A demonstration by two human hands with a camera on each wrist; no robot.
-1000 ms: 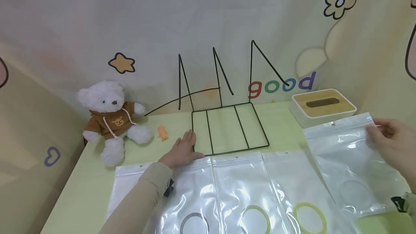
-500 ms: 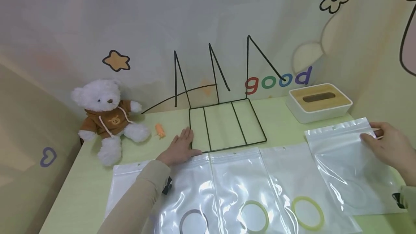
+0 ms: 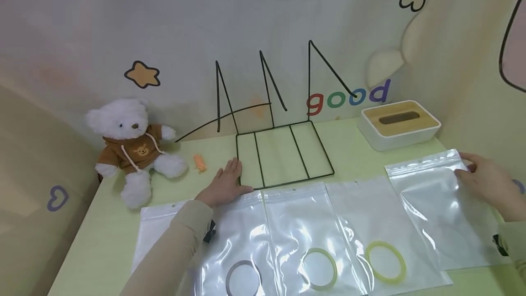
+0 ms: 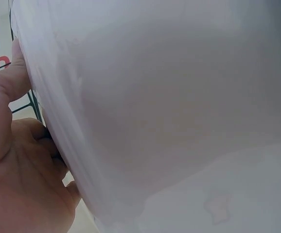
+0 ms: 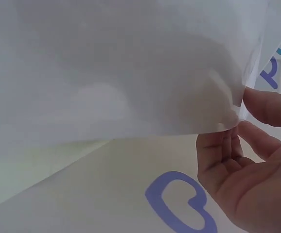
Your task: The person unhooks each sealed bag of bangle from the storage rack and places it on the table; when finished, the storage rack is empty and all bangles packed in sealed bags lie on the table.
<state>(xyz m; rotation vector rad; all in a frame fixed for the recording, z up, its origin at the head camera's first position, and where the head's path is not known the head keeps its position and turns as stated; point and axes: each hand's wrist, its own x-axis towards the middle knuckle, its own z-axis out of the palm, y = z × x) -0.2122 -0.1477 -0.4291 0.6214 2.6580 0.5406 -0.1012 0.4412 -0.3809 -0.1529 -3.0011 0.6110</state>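
Observation:
At the right of the head view my right hand [image 3: 489, 184] pinches the top right corner of a clear-fronted, white-backed zip bag [image 3: 441, 216]. In the right wrist view, thumb and fingers [image 5: 269, 109] meet at the corner of that bag [image 5: 106, 73]. My left hand [image 3: 223, 184] lies with fingers extended by the front left corner of a black wire rack [image 3: 285, 182], its thumb near the top edge of another zip bag [image 3: 238, 223]. A pale bag surface [image 4: 169, 107] fills most of the left wrist view beside the left hand [image 4: 28, 170].
Several zip bags lie in a row. Rings show inside some: a grey ring [image 3: 228, 282], a green ring [image 3: 334, 271] and a yellow-green ring [image 3: 402, 268]. A teddy bear [image 3: 131, 150], a small orange object [image 3: 199, 162] and a tissue box [image 3: 398, 127] stand farther back.
The right-hand bag has come down flatter onto the table beside the row, still held at its corner. The left hand keeps its place by the rack. The head view has shifted slightly.

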